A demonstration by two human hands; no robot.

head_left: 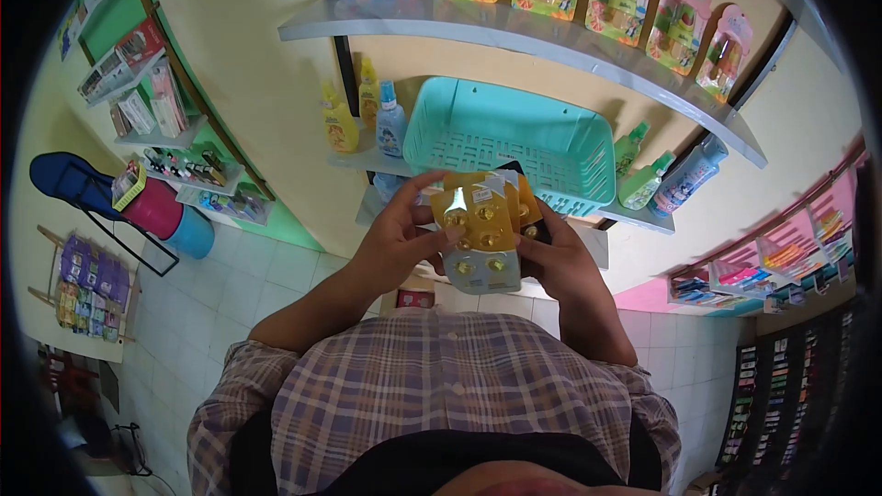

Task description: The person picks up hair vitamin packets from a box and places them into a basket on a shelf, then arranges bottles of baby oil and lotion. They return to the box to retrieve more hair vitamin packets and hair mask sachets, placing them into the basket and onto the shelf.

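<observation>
Several flat cards [478, 213] are held up in front of my chest, gold above and pale silver below. Small round gold pieces show under clear bubbles on the front card; their kind I cannot make out. My left hand [401, 234] closes on the cards' left edge, thumb across the front. On the other side, my right hand [559, 253] grips the right edge, with more gold cards and something dark fanned behind. Just beyond the cards, a turquoise plastic basket [514, 96] sits on the shelf, its near rim partly hidden by them.
Yellow spray bottles [339, 119] and a blue bottle [390, 117] stand left of the basket. Green bottles [647, 181] and a blue-purple bottle [691, 176] are on its right. Above runs a grey shelf [514, 32] with carded products. Stacked stools [152, 208] stand far left.
</observation>
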